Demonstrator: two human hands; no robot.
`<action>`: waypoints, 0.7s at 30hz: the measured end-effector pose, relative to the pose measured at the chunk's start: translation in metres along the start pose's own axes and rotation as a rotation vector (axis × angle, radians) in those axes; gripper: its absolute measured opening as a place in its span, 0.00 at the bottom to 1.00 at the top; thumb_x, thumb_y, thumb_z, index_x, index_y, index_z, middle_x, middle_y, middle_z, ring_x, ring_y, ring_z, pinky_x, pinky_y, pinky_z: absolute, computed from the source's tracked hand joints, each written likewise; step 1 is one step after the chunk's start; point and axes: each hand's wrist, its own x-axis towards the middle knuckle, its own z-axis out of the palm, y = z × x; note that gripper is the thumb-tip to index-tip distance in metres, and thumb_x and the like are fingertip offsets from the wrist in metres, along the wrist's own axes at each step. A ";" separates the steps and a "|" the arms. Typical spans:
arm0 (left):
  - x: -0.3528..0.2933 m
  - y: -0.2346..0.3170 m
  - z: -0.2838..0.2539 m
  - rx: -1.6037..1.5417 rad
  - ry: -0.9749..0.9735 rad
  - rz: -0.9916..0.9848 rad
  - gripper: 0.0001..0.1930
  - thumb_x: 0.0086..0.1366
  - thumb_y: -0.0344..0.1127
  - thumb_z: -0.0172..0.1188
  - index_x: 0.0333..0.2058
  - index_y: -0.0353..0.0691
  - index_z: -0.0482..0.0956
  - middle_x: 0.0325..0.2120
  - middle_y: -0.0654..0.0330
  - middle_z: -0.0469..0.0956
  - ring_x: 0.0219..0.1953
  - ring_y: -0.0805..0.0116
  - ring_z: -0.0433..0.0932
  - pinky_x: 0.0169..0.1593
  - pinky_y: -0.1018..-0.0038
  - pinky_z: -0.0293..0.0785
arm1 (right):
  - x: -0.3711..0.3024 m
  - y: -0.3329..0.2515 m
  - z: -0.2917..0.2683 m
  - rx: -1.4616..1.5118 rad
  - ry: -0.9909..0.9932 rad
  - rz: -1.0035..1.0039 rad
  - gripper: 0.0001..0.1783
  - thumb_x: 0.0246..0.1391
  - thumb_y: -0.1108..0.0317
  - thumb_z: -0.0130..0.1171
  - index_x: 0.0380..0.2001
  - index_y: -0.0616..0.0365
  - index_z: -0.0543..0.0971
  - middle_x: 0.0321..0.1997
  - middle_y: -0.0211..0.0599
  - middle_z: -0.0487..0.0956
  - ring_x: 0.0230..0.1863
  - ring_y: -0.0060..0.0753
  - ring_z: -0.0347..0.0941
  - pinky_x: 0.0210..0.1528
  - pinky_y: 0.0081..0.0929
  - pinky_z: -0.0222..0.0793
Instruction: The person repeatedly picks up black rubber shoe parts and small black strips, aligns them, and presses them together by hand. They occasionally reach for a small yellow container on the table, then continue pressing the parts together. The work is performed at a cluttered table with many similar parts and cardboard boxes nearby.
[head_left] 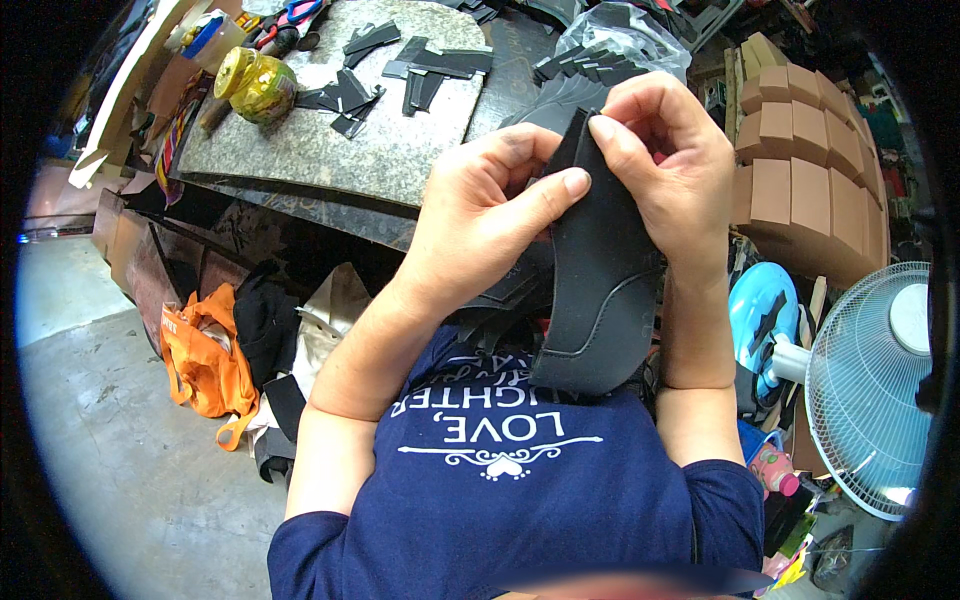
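Observation:
A black shoe upper [605, 300], with a stitched seam curving across its lower part, hangs in front of my chest. Its narrow top edge is pinched by both hands. My left hand [485, 205] grips the left side of that edge, thumb on top and the other fingers curled behind. On the other side, my right hand [680, 165] squeezes the tip between thumb and bent fingers. A fanned stack of black pieces [570, 95] lies just beyond my hands on the bench. More dark pieces sit below my left wrist, partly hidden by the upper.
Small black strips [440, 68] lie scattered on a speckled slab [270, 160], beside a yellow-stained jar [262, 90]. A clear plastic bag [630, 35] is at the back. Stacked brown boxes [805, 150] and a standing fan [870, 380] flank my right. An orange cloth bag [210, 350] hangs at lower left.

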 end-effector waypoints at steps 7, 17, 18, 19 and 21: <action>-0.006 -0.003 0.011 0.221 0.014 0.138 0.07 0.63 0.31 0.65 0.36 0.33 0.80 0.24 0.67 0.78 0.27 0.85 0.71 0.31 0.82 0.70 | -0.012 -0.017 -0.016 0.148 -0.287 0.267 0.09 0.54 0.68 0.65 0.34 0.61 0.78 0.30 0.27 0.74 0.29 0.16 0.67 0.34 0.16 0.63; -0.013 -0.002 0.035 0.426 -0.365 0.311 0.09 0.57 0.33 0.70 0.32 0.36 0.81 0.19 0.56 0.77 0.22 0.67 0.77 0.30 0.74 0.72 | -0.041 -0.041 -0.052 0.185 0.015 0.134 0.13 0.49 0.70 0.67 0.19 0.61 0.73 0.21 0.25 0.68 0.23 0.16 0.60 0.26 0.18 0.53; -0.010 -0.004 0.041 0.350 -0.306 0.418 0.10 0.60 0.38 0.67 0.30 0.37 0.79 0.15 0.55 0.72 0.17 0.65 0.74 0.24 0.71 0.68 | -0.040 -0.041 -0.055 0.206 0.007 0.139 0.13 0.50 0.70 0.67 0.19 0.61 0.73 0.21 0.24 0.68 0.24 0.15 0.59 0.26 0.18 0.52; -0.011 -0.004 0.043 0.277 -0.320 0.377 0.11 0.61 0.38 0.67 0.30 0.37 0.79 0.16 0.56 0.72 0.18 0.66 0.75 0.25 0.71 0.69 | -0.038 -0.040 -0.057 0.237 0.016 0.140 0.13 0.50 0.69 0.67 0.20 0.60 0.74 0.22 0.24 0.68 0.24 0.15 0.59 0.27 0.18 0.52; -0.012 -0.005 0.048 0.137 -0.337 0.265 0.11 0.62 0.39 0.66 0.31 0.37 0.79 0.18 0.57 0.74 0.20 0.67 0.75 0.26 0.71 0.69 | -0.033 -0.040 -0.064 0.346 -0.011 0.095 0.12 0.53 0.67 0.67 0.25 0.60 0.74 0.24 0.25 0.69 0.24 0.15 0.60 0.26 0.18 0.54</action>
